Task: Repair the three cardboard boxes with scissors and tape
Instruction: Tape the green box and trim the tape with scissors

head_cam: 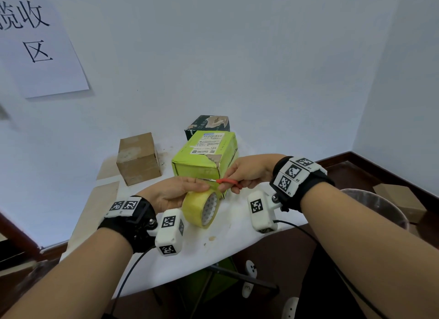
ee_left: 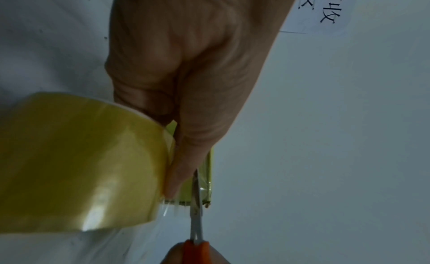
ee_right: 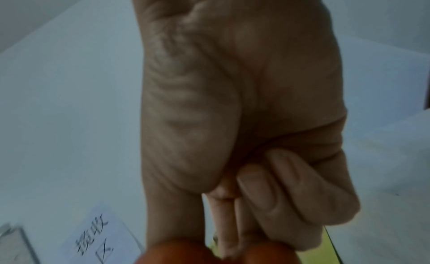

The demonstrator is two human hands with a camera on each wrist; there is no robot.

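Note:
A lime-green cardboard box with a torn front corner stands mid-table. My left hand grips a yellow tape roll in front of the box, thumb on a clear strip pulled up to the box. My right hand holds red-handled scissors, fingers through the loops. In the left wrist view the scissors' blades lie across the strip between the roll and the green box. In the right wrist view my right hand covers most of the orange handles. A brown box and a dark green box stand behind.
The white table stands against a wall with a paper sign at upper left. A grey bin sits to the right of the table on the dark floor, with cardboard pieces beyond it.

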